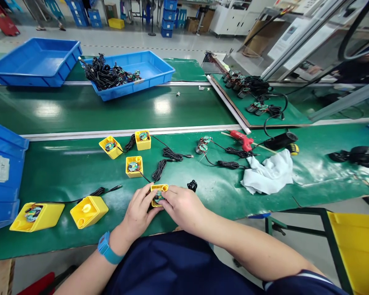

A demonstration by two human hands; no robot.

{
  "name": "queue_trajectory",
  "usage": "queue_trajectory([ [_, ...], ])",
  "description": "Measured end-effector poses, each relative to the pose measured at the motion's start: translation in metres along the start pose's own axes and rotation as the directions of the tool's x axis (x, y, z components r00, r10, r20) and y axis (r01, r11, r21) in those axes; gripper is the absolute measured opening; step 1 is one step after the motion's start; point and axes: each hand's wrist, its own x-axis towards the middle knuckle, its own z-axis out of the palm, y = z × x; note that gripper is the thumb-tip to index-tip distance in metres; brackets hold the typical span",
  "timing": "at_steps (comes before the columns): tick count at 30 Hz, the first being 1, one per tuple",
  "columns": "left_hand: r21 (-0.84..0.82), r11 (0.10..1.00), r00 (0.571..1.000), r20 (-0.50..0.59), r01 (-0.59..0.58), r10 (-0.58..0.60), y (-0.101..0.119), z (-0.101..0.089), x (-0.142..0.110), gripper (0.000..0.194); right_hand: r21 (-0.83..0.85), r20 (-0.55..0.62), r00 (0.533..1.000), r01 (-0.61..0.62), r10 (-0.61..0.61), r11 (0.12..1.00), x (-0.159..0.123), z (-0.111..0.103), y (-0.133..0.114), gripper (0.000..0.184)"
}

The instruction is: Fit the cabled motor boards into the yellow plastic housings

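At the front edge of the bench my left hand (pixel 137 209) grips a small yellow plastic housing (pixel 160 187) by its side, thumb below and fingers on the rim. Inside the housing sits a round green circuit board (pixel 158 197). My right hand (pixel 184 208) has its thumb and fingertips closed on that board, partly covering it. Just behind stands another yellow housing (pixel 134 173) with a board in it. Beyond it are two more, one tilted (pixel 110 147) and one upright (pixel 143 144). A coiled black cable (pixel 192 185) lies beside my right hand.
Left are two larger-looking yellow housings (pixel 53 215) (pixel 94 213) and a blue bin (pixel 6 143). To the right lie motors with boards (pixel 202 147), a red glue gun (pixel 241 139) and a white cloth (pixel 269 172). A blue tray (pixel 141 67) of cabled parts stands across the bench.
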Motion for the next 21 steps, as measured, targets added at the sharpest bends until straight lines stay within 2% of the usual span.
queue_trajectory([
  [9, 0.051, 0.996, 0.997, 0.024, -0.069, 0.068, -0.002, 0.002, -0.005, 0.065, -0.125, 0.237, 0.971, 0.046, -0.015, 0.991, 0.018, -0.017, -0.005, 0.016],
  [14, 0.108, 0.99, 0.995, 0.041, -0.094, 0.09, 0.002, -0.005, 0.004, 0.049, -0.132, 0.145, 0.988, 0.064, -0.045, 0.989, 0.003, -0.012, -0.006, 0.018],
  [18, 0.136, 0.985, 0.987, 0.131, -0.109, 0.091, 0.005, -0.015, 0.016, 0.031, -0.153, 0.058, 0.993, 0.109, -0.101, 0.982, -0.004, -0.009, -0.005, 0.025],
  [21, 0.141, 0.986, 0.982, 0.176, -0.094, 0.069, 0.004, -0.018, 0.02, 0.025, -0.175, -0.003, 0.993, 0.116, -0.118, 0.978, -0.005, -0.005, -0.002, 0.026],
])
